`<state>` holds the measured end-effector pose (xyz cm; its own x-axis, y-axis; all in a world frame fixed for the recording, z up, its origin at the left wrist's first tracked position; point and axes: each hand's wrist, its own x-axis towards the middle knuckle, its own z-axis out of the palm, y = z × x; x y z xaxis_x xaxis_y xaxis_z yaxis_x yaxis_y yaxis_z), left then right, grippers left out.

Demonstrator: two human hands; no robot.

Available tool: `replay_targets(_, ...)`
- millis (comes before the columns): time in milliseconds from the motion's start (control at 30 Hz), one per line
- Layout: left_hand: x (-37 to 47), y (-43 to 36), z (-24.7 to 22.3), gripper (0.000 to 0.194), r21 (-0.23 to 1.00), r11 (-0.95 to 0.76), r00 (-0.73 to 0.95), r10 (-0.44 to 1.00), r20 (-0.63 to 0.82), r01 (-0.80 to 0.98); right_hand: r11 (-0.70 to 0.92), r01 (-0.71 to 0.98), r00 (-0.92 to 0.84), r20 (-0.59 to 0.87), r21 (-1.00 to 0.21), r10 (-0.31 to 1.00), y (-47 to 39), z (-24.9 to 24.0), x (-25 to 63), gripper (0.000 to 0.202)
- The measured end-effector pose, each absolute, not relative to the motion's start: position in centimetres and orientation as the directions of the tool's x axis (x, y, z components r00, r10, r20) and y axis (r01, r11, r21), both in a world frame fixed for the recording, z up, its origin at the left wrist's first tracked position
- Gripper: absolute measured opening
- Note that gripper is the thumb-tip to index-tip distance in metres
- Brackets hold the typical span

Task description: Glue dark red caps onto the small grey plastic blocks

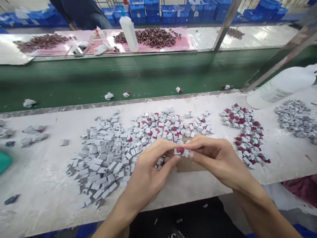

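Observation:
Between both hands, above the table, is a small grey-and-maroon plastic part [180, 150]. My left hand [155, 165] pinches its left side with thumb and forefinger. From the other side my right hand [215, 158] pinches the grey end of the same part. Under the hands lies a brown cardboard piece [190, 167], partly covered. A heap of grey block-like parts [104, 158] spreads left of my left hand. Behind the hands, grey and maroon parts [160, 125] are mixed together. Another pile of grey-and-maroon parts [244, 132] lies beyond my right hand.
A large white bottle [277, 86] lies at the right, near more grey parts [297, 117]. Behind the table runs a green conveyor belt [123, 76] with several small parts on it. Across it stand a squeeze bottle [129, 33], dark brown piles [156, 37] and a person [84, 13].

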<state>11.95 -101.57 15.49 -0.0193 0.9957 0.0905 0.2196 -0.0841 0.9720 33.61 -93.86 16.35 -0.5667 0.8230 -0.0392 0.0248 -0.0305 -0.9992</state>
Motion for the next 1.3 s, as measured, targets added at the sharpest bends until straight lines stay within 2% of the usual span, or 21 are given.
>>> replay_targets(67, 10.2, -101.7, 15.8, 0.023, 0.967, -0.085, -0.069, 0.992, 0.105, 0.24, -0.052, 0.014, -0.63, -0.049, -0.999, 0.775, -92.4, 17.0, 31.7, 0.013)
replay_targets(133, 7.9, -101.6, 16.1, 0.025, 0.971, -0.048, -0.164, 0.983, 0.088, 0.236, -0.014, 0.077, -0.69, -0.064, -0.997, 0.721, -89.8, 17.4, 28.6, 0.016)
replay_targets(200, 5.3, -101.0, 16.6, 0.024, 0.96, -0.001, -0.31, 0.946, 0.091, 0.278, 0.166, 0.201, -0.721, -0.031, -0.965, 0.692, -86.3, 17.2, 23.8, 0.021)
replay_targets(233, 4.0, -100.6, 16.9, 0.023, 0.95, 0.017, -0.386, 0.916, 0.111, 0.313, 0.29, 0.265, -0.717, 0.014, -0.92, 0.697, -84.3, 16.9, 20.8, 0.025)
replay_targets(267, 2.8, -100.0, 17.2, 0.021, 0.938, 0.036, -0.449, 0.884, 0.131, 0.345, 0.458, 0.354, -0.72, 0.074, -0.816, 0.69, -82.5, 16.5, 17.4, 0.032)
replay_targets(300, 1.7, -99.4, 17.5, 0.02, 0.929, 0.058, -0.496, 0.857, 0.142, 0.366, 0.612, 0.434, -0.757, 0.101, -0.661, 0.646, -80.9, 15.9, 13.9, 0.041)
replay_targets(367, 0.1, -97.9, 18.1, 0.019, 0.923, 0.099, -0.533, 0.837, 0.125, 0.372, 0.689, 0.439, -0.798, 0.102, -0.577, 0.594, -78.4, 14.7, 7.1, 0.048)
replay_targets(433, -1.1, -96.2, 18.6, 0.019, 0.917, 0.141, -0.517, 0.853, 0.079, 0.373, 0.747, 0.427, -0.834, 0.096, -0.51, 0.543, -76.9, 13.7, 2.2, 0.037)
replay_targets(567, -3.2, -92.2, 18.8, 0.018, 0.883, 0.221, -0.508, 0.861, 0.024, 0.415, 0.805, 0.45, -0.856, 0.072, -0.386, 0.513, -74.6, 12.5, 0.1, 0.041)
replay_targets(733, -6.2, -84.9, 16.6, 0.004, 0.87, 0.38, -0.574, 0.806, -0.143, 0.316, 0.717, 0.654, -0.727, 0.062, -0.24, 0.684, -70.8, 12.2, 8.8, 0.034)
replay_targets(867, -6.0, -79.0, 13.8, 0.014, 0.874, 0.433, -0.552, 0.794, -0.254, 0.219, 0.66, 0.734, -0.669, -0.007, -0.164, 0.743, -69.4, 10.8, 14.7, 0.027)
replay_targets(1000, -5.0, -76.0, 11.7, 0.02, 0.855, 0.481, -0.494, 0.801, -0.337, 0.196, 0.623, 0.769, -0.632, -0.026, -0.142, 0.774, -68.3, 9.9, 16.5, 0.033)
replay_targets(1067, -5.2, -75.6, 11.1, 0.017, 0.851, 0.482, -0.464, 0.815, -0.348, 0.209, 0.541, 0.833, -0.544, 0.004, -0.12, 0.839, -67.1, 10.4, 18.2, 0.036)
replay_targets(1167, -6.0, -75.7, 10.8, 0.013, 0.842, 0.48, -0.428, 0.833, -0.35, 0.247, 0.327, 0.942, -0.325, 0.04, -0.077, 0.945, -65.8, 11.5, 22.9, 0.041)
replay_targets(1300, -5.7, -75.8, 11.0, 0.011, 0.792, 0.519, -0.398, 0.833, -0.384, 0.322, 0.122, 0.992, -0.123, -0.026, -0.041, 0.992, -65.3, 11.2, 29.0, 0.037)
